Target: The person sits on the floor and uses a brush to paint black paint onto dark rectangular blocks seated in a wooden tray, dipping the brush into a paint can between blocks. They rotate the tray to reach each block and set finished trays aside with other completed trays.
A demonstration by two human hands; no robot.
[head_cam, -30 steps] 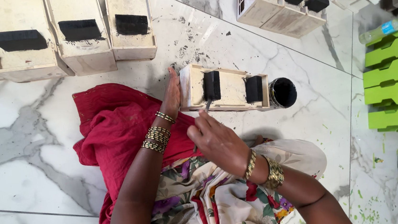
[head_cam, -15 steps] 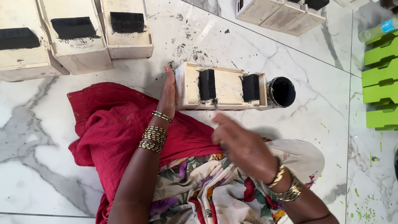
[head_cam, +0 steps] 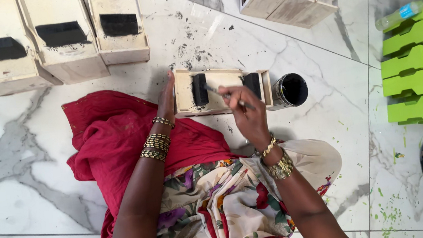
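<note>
At the far left, three wooden boxes (head_cam: 62, 42) lie side by side on the marble floor (head_cam: 25, 150), each with one black-painted patch on top. Below them a red cloth (head_cam: 111, 138) spreads over your lap. Your left hand (head_cam: 167, 100) rests flat against the left end of the small box (head_cam: 221, 90), its fingers pressed together and pointing away from you; several gold bangles ring that wrist. The small box lies on the floor straight ahead of you and carries two black blocks, one near each end. Your right hand (head_cam: 247, 116) hovers over its middle, fingers pinching a thin brush (head_cam: 222, 93) whose tip points at the left block. Just right of the box, touching or nearly so, stands one round pot (head_cam: 291, 89) of black paint, open. Up top, another wooden piece (head_cam: 288, 0) shows three black blocks. At the right edge sit stacked green pieces (head_cam: 413, 65), at least seven, with one clear bottle (head_cam: 402, 13) lying above them.
</note>
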